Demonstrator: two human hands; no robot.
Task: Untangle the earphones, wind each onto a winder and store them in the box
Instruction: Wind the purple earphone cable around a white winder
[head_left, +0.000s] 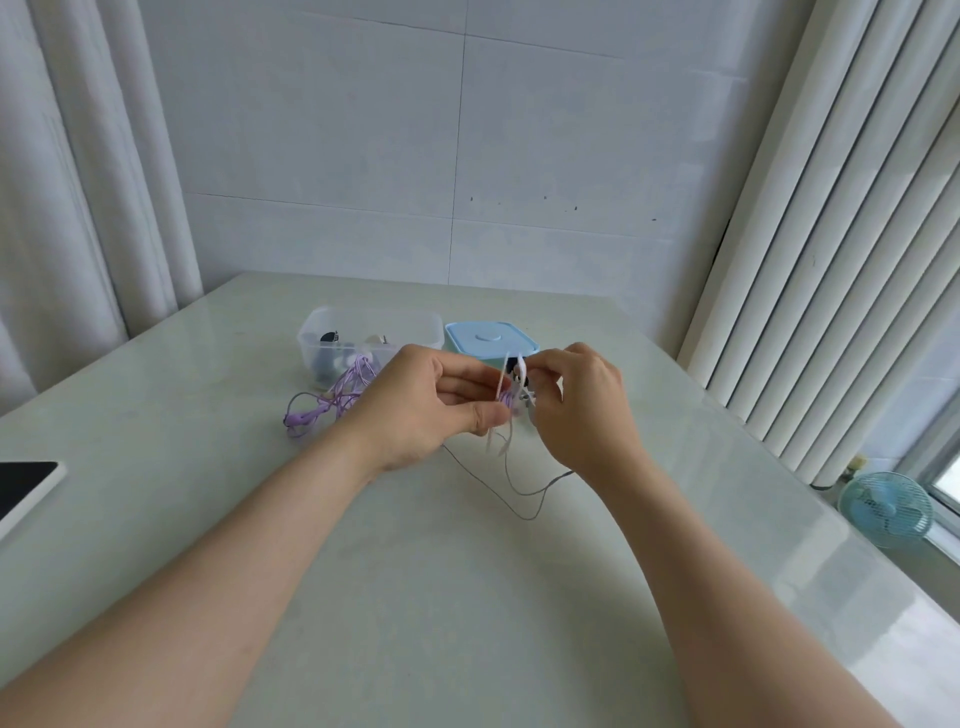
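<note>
I see the table (415, 597), the clear box (415, 332) at its back, purple earphones (304, 417) lying just before it, and left hand (421, 405) and right hand (582, 410), fingers curled, pinching the white earphone tangle (514, 387) between them above the table.

Single head view, worn high.
I look forward and down at close range; the box (311, 338) sits dead ahead, wall (363, 156) behind it.

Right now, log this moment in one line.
left hand: pinches tangle | right hand: pinches tangle | purple earphones: on table | clear box: open | blue lid: beside box
</note>
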